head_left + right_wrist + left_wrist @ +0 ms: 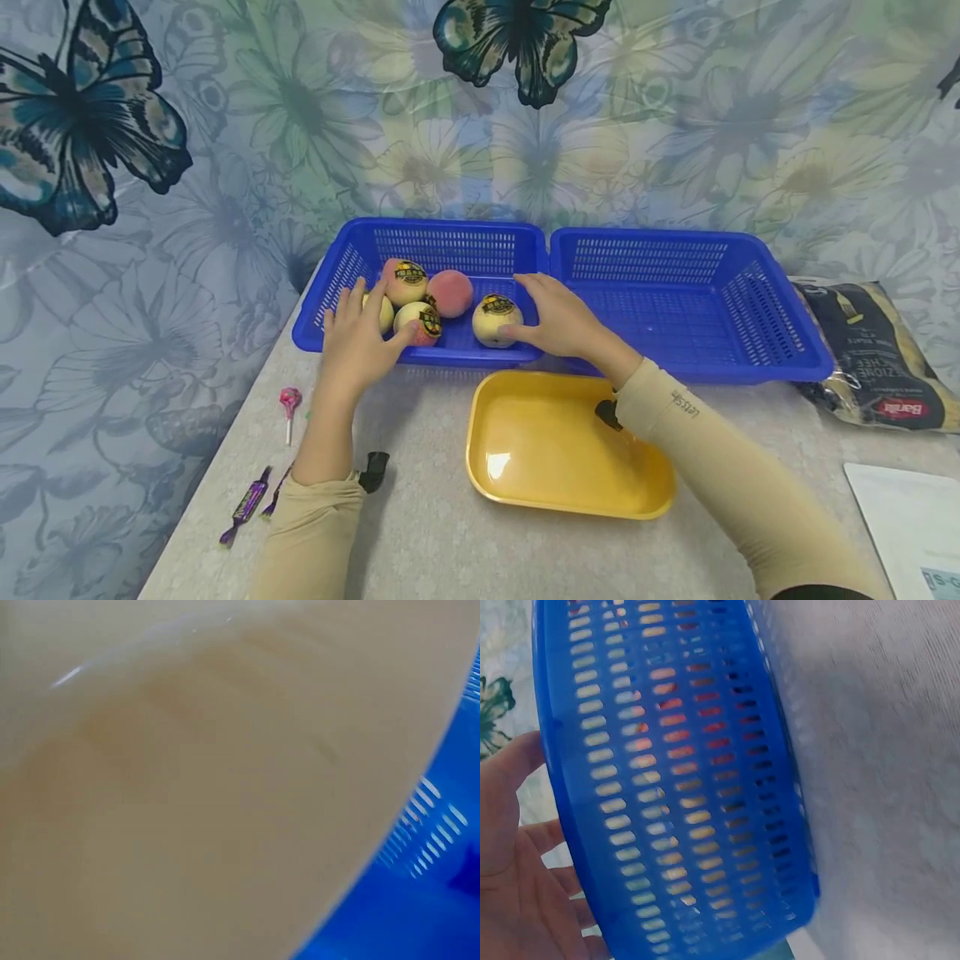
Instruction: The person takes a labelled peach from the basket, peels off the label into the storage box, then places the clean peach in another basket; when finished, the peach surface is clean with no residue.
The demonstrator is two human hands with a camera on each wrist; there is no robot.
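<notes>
Several peaches, some with black labels, lie in the left blue basket [472, 354]. In the head view my left hand [358, 337] is spread over its left side, thumb beside a yellow-pink peach [414, 321] and fingers partly covering another. The left wrist view shows that hand's fingers behind the basket's slotted wall [667, 787]. My right hand [558, 317] reaches over the basket's right end, fingers and thumb apart. Its thumb tip is right at the edge of a pale labelled peach [495, 323]. A pink peach [450, 293] sits between the hands.
Another blue basket [675, 367] adjoins on the right, with a dark pasta bag [873, 350] beyond it. A yellow tray [555, 450] lies below the right forearm. A lollipop [289, 400] and wrapped candy [247, 504] lie left; a white sheet [907, 517] lies right.
</notes>
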